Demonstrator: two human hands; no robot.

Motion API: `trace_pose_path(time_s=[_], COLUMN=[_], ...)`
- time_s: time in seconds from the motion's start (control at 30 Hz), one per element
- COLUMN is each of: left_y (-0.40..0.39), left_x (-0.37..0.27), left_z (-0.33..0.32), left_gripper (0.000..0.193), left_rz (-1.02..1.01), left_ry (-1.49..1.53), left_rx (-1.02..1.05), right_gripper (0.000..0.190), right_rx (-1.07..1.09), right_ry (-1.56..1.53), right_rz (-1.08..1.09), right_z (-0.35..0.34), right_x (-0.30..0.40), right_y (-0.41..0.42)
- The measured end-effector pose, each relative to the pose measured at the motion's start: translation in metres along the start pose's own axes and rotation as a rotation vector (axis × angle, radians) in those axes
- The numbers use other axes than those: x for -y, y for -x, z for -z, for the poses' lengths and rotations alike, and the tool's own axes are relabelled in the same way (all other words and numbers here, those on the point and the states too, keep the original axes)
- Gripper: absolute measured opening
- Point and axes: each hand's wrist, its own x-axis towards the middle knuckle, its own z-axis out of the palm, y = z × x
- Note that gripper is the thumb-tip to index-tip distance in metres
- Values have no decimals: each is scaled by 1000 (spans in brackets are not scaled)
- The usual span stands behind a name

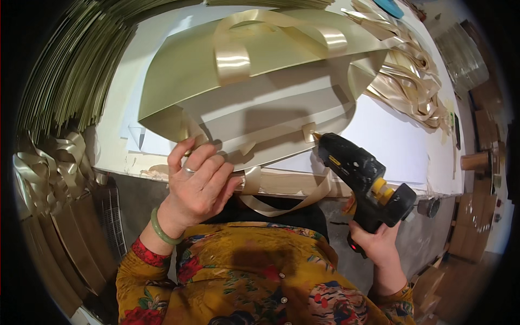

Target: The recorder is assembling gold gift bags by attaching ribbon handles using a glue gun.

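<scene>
A pale gold-green paper gift bag [178, 69] lies with its mouth spread towards me, its light inner walls showing. My left hand [199, 183] grips the near rim at the left, thumb underneath. In my right hand [375, 237] is a black hot glue gun [349, 158] with a small red light at its grip. Its nozzle meets or nearly meets a small satin ribbon end [309, 133] on the near inner wall. From the near side a ribbon loop [280, 209] hangs below the table edge. Another satin ribbon handle [231, 61] arches over the far panel.
White paper sheets [394, 142] lie under the bag on the white table [447, 170]. A ribbon bundle [418, 89] is at the right. Stacked flat gold-green bags [69, 65] stand at the left, above more ribbons [69, 170]. Cardboard boxes [81, 239] are on the left below.
</scene>
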Motion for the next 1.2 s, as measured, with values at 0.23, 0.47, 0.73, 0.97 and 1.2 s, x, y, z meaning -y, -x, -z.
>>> trace_pose_path(time_s=[0.23,0.47,0.73,0.97,1.2], left_y=[11,15,11,16,9], left_x=[3,6,5,-16,-50], left_z=[-14,-17,-16,-2,6], left_gripper=[23,22,23,21,22], left_rz=[-1,11,37,208,1118], left_ry=[13,42,68,88,1139], left_rx=[-88,-104,-160,-229,62], right_gripper=[45,64,56,56,55], right_rx=[155,316,247,86,219], right_ry=[-9,105,-155,-44,-246], right_rz=[153,89,118,122,27], right_z=[-15,-35,-32,-38,-52], right_x=[8,1,7,15,13], right_y=[2,-6,-15,-34,-50])
